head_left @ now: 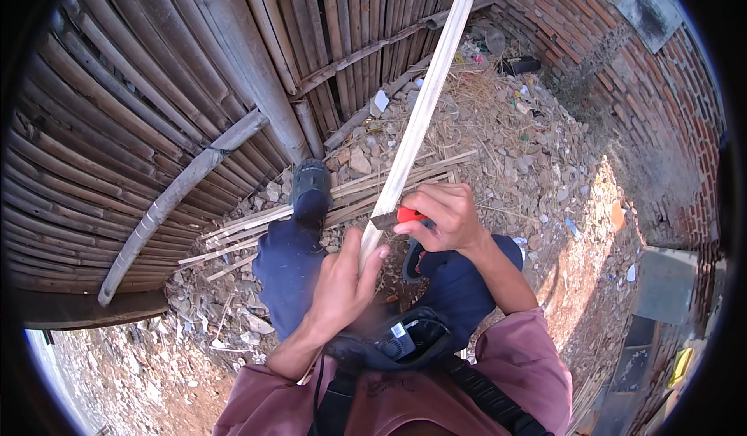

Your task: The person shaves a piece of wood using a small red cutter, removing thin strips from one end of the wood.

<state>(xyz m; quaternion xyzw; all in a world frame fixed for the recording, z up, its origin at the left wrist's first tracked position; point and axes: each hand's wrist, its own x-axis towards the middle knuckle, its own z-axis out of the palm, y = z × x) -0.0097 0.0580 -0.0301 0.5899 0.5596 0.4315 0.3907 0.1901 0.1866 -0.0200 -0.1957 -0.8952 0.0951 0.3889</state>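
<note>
A long, pale strip of wood or bamboo [421, 105] slants up and away from my lap toward the far fence. Its near end is gripped by my left hand [341, 282], with the fingers wrapped round it and the thumb along its right side. My right hand [445, 216] is closed on the red handle of a short knife [407, 215]. The knife's dark blade lies across the strip, touching it just beyond my left hand. Part of the handle is hidden by my fingers.
More thin strips [354, 202] lie on the rubble ground [498, 156] around my dark boot [311, 177]. A bamboo fence [156, 86] rises on the left, crossed by a curved pole [179, 202]. A brick wall [661, 101] stands on the right, with grey panels [667, 284] below it.
</note>
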